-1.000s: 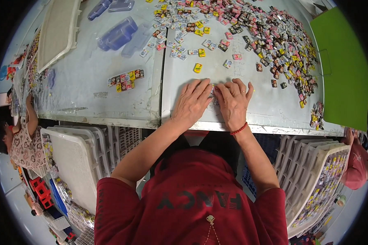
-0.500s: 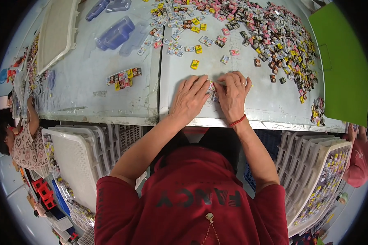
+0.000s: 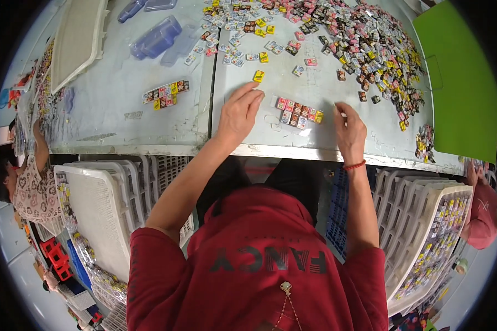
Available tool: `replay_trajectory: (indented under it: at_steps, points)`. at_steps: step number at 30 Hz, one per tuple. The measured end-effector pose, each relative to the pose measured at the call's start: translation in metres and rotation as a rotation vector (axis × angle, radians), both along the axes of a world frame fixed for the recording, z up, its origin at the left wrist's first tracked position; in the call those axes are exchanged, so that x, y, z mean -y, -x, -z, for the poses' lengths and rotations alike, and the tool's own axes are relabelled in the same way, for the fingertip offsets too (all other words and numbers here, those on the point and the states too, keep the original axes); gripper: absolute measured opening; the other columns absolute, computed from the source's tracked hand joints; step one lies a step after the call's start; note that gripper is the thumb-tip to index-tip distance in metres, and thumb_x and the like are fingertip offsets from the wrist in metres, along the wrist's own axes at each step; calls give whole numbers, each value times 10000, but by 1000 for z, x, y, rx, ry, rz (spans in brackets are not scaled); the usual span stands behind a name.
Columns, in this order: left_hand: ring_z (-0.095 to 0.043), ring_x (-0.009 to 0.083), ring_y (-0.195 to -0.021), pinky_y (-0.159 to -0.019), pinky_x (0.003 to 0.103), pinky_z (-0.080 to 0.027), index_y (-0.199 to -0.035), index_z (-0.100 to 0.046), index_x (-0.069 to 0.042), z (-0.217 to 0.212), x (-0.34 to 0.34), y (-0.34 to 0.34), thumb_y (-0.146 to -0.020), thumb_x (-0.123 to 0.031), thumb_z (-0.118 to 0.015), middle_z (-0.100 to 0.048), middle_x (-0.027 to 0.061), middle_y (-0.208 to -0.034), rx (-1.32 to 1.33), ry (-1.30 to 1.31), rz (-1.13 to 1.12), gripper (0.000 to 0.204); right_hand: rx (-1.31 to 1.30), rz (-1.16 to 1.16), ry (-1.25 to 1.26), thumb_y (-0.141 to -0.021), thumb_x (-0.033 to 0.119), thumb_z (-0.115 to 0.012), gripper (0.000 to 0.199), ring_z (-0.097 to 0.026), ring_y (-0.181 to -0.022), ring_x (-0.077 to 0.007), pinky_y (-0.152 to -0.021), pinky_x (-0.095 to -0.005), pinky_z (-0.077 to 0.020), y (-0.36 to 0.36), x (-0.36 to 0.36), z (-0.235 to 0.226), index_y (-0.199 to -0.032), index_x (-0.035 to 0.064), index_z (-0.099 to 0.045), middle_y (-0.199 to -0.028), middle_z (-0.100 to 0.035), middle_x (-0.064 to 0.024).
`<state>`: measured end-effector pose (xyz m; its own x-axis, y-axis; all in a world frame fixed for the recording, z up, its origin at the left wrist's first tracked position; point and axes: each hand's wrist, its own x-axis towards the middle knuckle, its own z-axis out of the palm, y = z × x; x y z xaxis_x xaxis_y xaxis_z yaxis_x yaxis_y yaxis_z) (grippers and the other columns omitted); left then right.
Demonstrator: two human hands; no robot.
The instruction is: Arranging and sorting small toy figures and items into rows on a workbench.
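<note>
The left hand lies flat on the grey worktop. Its fingers are stretched out and hold nothing. Just past the tips of those fingers sits one small yellow packet. Between the two hands lies a neat block of small packets, pink, dark and yellow, set in two rows. It is just beside the left fingers and a little apart from the right ones. The right hand has a red band at the wrist. Its fingers are curled in, and I cannot tell if they pinch anything. Far beyond both sets of fingers is a big loose heap of packets. Off to the left of the left fingers lies another short row of packets.
</note>
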<state>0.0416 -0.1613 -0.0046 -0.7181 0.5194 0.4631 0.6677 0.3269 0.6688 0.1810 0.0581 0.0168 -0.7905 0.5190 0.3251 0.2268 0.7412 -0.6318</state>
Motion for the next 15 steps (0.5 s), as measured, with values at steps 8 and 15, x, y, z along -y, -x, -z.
replay_trajectory:
  at_steps: [8, 15]
  points:
    - [-619, 311, -963, -841, 362, -490, -1007, -657, 0, -5, -9, 8, -835, -97, -638, -654, 141, -1061, 87, 114, 47, 198, 160, 4, 158, -851, 136, -668, 249, -670, -730, -210, -672, -305, -524, -8, 14, 7, -1064, 12, -636, -858, -691, -132]
    - [-554, 305, -1071, -908, 369, -453, -1051, -648, -25, -10, 20, 13, -813, -90, -652, -628, 116, -1137, 1, 207, 293, 247, 170, -12, 242, -841, 121, -690, 254, -643, -745, -143, -682, -269, -516, -5, 10, 12, -1068, 18, -643, -855, -686, -89]
